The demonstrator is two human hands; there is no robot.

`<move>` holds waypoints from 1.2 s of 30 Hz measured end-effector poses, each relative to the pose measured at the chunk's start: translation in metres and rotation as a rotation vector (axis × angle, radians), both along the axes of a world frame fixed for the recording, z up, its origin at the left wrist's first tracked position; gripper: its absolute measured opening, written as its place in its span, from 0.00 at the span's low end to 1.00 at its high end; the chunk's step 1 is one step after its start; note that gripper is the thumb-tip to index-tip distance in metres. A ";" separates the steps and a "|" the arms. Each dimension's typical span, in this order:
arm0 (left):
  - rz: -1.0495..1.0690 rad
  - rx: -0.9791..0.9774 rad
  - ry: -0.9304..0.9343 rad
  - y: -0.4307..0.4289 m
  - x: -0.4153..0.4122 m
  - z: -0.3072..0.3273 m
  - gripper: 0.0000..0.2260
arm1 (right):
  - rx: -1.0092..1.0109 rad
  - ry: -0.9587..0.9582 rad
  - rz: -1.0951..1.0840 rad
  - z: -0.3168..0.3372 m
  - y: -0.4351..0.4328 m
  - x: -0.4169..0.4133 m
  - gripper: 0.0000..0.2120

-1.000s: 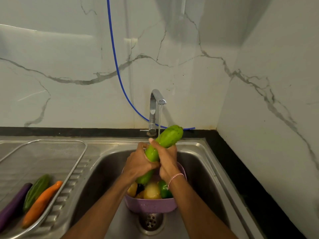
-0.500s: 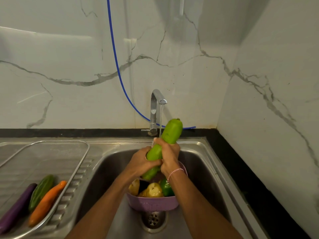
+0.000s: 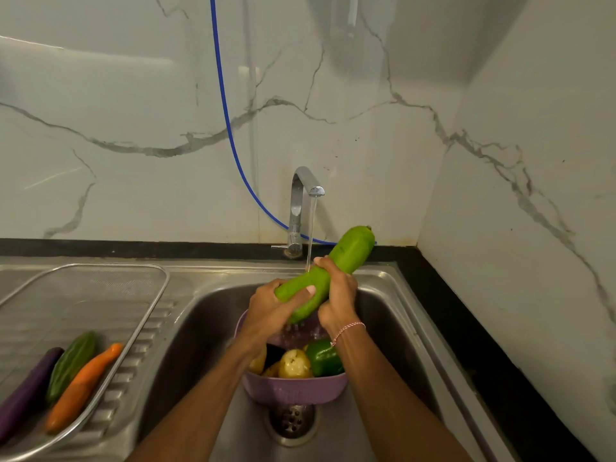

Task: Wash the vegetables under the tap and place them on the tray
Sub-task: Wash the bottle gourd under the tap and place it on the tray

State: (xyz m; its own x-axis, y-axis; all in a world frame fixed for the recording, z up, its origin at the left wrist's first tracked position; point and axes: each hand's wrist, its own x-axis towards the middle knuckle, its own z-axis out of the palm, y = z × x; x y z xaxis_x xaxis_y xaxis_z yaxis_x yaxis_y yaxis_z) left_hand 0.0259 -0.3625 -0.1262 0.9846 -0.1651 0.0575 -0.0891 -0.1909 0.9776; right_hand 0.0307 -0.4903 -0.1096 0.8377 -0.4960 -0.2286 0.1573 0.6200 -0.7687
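Bare forearms; thin twisted thread bracelet, pink and white, on wrist of right hand.

Left of the colander: your way over the sink rim lies open to the tray, far end bare | near end: eggplant, bitter gourd, carrot | behind: tap | right: wall close

Your stainless steel sink unit sits in a black stone counter. On its ridged drainboard, to your left, lies a rectangular wire-mesh tray holding a long purple aubergine, a green bitter gourd and an orange carrot. In the basin, a round purple plastic colander stands by the metal drain.
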 end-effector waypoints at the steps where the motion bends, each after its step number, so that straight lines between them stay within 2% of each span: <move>1: -0.032 -0.108 0.108 0.002 0.000 0.002 0.22 | 0.010 -0.033 0.061 -0.001 0.002 -0.001 0.08; 4: -0.190 -0.346 0.436 0.014 0.000 0.004 0.28 | 0.055 -0.111 0.241 -0.004 0.009 -0.005 0.11; 6: -0.315 -0.500 0.614 0.023 0.000 0.008 0.26 | 0.078 -0.119 0.296 -0.005 0.013 -0.008 0.04; 7: -0.333 -0.515 0.634 0.025 0.002 0.009 0.25 | 0.076 -0.109 0.284 -0.005 0.014 -0.008 0.04; 8: -0.320 -0.481 0.608 0.025 0.004 0.008 0.23 | 0.066 -0.087 0.249 -0.005 0.016 -0.008 0.06; 10: -0.170 -0.297 0.431 0.018 0.004 0.004 0.22 | 0.046 -0.033 0.130 -0.006 0.019 -0.005 0.13; 12: 0.064 -0.063 0.119 0.005 0.001 -0.006 0.18 | 0.035 0.008 0.012 -0.005 0.020 -0.003 0.13; 14: 0.176 0.108 -0.165 -0.005 -0.006 -0.015 0.15 | 0.046 0.026 -0.043 -0.004 0.018 -0.002 0.11; 16: 0.243 0.157 -0.286 -0.011 -0.011 -0.014 0.13 | 0.072 0.004 -0.033 -0.004 0.015 -0.003 0.08; 18: 0.324 0.169 -0.289 -0.012 -0.007 -0.008 0.14 | 0.087 -0.029 0.031 -0.004 0.015 -0.002 0.09; 19: 0.349 0.158 -0.232 -0.011 -0.003 -0.004 0.15 | 0.085 -0.053 0.076 -0.005 0.016 -0.002 0.11; 20: 0.361 0.101 -0.091 -0.010 0.002 0.000 0.18 | 0.082 -0.080 0.123 -0.006 0.017 -0.002 0.12; 23: 0.157 -0.307 0.498 -0.003 0.006 0.004 0.24 | 0.045 -0.144 0.240 -0.008 0.023 -0.006 0.14; 24: 0.052 -0.388 0.608 0.000 0.007 0.002 0.26 | 0.010 -0.158 0.271 -0.009 0.022 -0.007 0.15; 26: -0.031 -0.449 0.681 0.003 0.011 -0.003 0.28 | -0.034 -0.164 0.276 -0.008 0.023 -0.008 0.17; 28: 0.076 -0.399 0.575 -0.002 0.010 -0.007 0.26 | -0.016 -0.123 0.190 -0.003 0.026 -0.007 0.16; 30: 0.242 -0.146 0.218 -0.008 0.006 -0.014 0.20 | 0.015 -0.048 0.074 0.000 0.029 -0.004 0.13; 32: 0.250 0.047 -0.151 -0.017 -0.010 -0.016 0.13 | 0.037 -0.012 -0.011 0.002 0.027 -0.004 0.07; 34: 0.254 0.084 -0.238 -0.023 -0.021 -0.012 0.13 | 0.052 -0.027 -0.004 0.000 0.022 -0.005 0.07; 36: 0.330 0.118 -0.171 -0.022 -0.013 -0.006 0.16 | 0.059 -0.037 0.070 -0.002 0.022 -0.007 0.10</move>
